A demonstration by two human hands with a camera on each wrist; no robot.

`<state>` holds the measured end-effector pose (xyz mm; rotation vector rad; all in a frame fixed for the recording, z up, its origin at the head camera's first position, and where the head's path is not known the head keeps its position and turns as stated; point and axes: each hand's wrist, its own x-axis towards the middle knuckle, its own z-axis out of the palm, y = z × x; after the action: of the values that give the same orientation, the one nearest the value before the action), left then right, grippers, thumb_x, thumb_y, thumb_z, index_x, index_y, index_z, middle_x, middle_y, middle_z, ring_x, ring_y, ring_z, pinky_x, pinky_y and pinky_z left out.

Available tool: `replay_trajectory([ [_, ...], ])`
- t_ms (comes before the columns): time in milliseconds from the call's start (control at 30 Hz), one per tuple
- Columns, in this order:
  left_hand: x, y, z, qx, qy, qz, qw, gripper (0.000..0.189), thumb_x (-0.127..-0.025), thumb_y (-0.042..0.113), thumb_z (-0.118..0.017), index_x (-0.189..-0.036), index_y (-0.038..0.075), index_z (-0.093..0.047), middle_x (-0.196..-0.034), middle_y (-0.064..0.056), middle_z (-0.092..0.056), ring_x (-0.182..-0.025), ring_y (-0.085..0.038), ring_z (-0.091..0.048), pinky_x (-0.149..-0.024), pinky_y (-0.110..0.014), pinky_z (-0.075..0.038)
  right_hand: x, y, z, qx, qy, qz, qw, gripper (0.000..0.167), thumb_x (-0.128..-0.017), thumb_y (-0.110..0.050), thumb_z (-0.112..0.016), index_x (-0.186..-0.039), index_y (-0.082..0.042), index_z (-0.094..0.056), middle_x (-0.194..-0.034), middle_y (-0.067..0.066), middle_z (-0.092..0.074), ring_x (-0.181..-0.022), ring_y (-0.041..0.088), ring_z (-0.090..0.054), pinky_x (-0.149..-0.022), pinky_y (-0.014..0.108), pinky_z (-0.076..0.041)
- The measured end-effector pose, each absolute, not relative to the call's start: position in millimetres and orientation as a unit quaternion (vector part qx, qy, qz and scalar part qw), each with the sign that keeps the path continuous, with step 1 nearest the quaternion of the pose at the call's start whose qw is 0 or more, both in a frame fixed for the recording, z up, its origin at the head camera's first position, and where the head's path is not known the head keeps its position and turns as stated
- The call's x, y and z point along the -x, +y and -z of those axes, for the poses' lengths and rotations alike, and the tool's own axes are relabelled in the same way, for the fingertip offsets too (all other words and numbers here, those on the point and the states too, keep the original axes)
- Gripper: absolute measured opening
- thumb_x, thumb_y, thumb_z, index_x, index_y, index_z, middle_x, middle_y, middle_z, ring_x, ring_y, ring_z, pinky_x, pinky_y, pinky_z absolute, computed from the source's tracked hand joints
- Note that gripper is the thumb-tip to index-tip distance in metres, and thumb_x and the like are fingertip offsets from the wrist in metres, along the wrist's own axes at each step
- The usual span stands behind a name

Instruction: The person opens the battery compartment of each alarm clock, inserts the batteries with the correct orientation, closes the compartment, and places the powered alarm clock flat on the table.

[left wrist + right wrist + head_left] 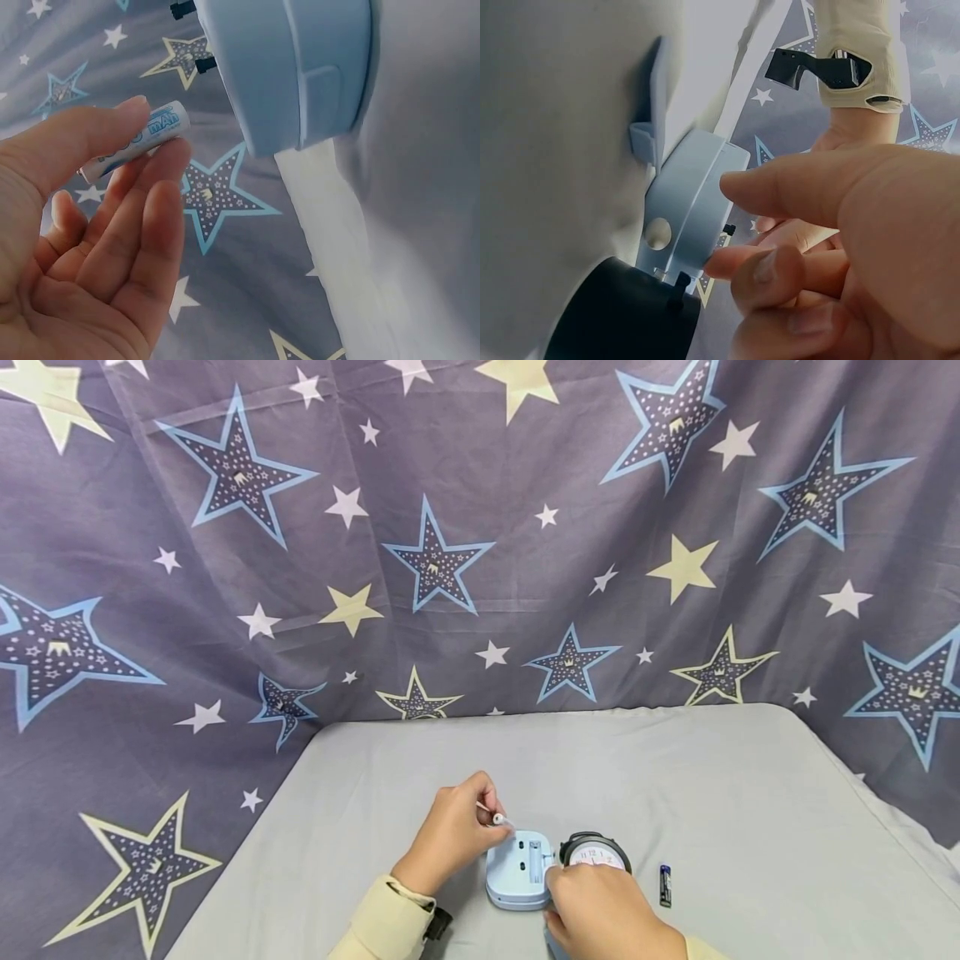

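My left hand [459, 822] pinches a white battery [161, 129] with blue lettering between thumb and fingertips, just past the far left corner of a light-blue rounded-square device [506, 881]. That device lies on the bed-like grey surface with an open battery slot [536, 862] and two black knobs facing up. At its right edge is my right hand [603, 910]; the thumb and index fingertips reach the device's edge in the right wrist view, and the other fingers are loosely bent. A flat light-blue piece [658, 105] stands beside the device, mostly hidden by this hand in the head view.
A round black clock [596, 852] with a white dial lies right of the device, partly behind my right hand. Farther right lies a dark blue and black battery [665, 886]. A star-patterned grey curtain [465, 643] hangs behind the grey cloth-covered surface [375, 793].
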<state>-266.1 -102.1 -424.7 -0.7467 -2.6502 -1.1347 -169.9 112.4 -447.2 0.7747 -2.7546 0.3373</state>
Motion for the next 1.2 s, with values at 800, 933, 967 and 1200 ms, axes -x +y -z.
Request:
replay_trajectory([
  [800,264,-88,429,0.299,-0.873,0.381,0.066,0.024,-0.081,0.009,-0.087,-0.083,0.012,-0.063,-0.076,0.008,-0.072,-0.066,0.004,-0.066,-0.062,-0.018,-0.055,170,114,449,-0.27,-0.947,-0.117,0.128,0.027,-0.076,-0.027,-0.083,-0.072,-0.018,-0.057,-0.061,-0.01,-0.054,-0.054,0.007,-0.052,-0.046,0.032,-0.036],
  [933,264,-87,431,0.31,-0.868,0.381,0.069,0.021,-0.083,0.01,-0.085,-0.084,0.012,-0.064,-0.077,0.008,-0.073,-0.068,0.004,-0.067,-0.063,-0.018,-0.055,170,113,449,-0.269,-0.947,-0.118,0.127,0.027,-0.076,-0.027,-0.082,-0.072,-0.018,-0.057,-0.061,-0.01,-0.053,-0.053,0.007,-0.051,-0.046,0.032,-0.035],
  [967,264,-87,431,0.313,-0.868,0.378,0.07,0.02,-0.083,0.011,-0.085,-0.085,0.012,-0.064,-0.077,0.008,-0.073,-0.068,0.004,-0.067,-0.063,-0.018,-0.055,170,113,449,-0.269,-0.947,-0.119,0.127,0.027,-0.076,-0.026,-0.082,-0.072,-0.018,-0.057,-0.061,-0.01,-0.053,-0.053,0.007,-0.051,-0.046,0.032,-0.035],
  [1200,265,-85,434,0.329,-0.871,0.356,0.081,0.017,-0.087,0.014,-0.083,-0.087,0.016,-0.066,-0.078,0.01,-0.073,-0.068,0.006,-0.064,-0.064,-0.018,-0.053,171,113,449,-0.273,-0.945,-0.121,0.135,0.027,-0.076,-0.025,-0.082,-0.072,-0.018,-0.056,-0.06,-0.01,-0.053,-0.054,0.007,-0.052,-0.046,0.031,-0.035],
])
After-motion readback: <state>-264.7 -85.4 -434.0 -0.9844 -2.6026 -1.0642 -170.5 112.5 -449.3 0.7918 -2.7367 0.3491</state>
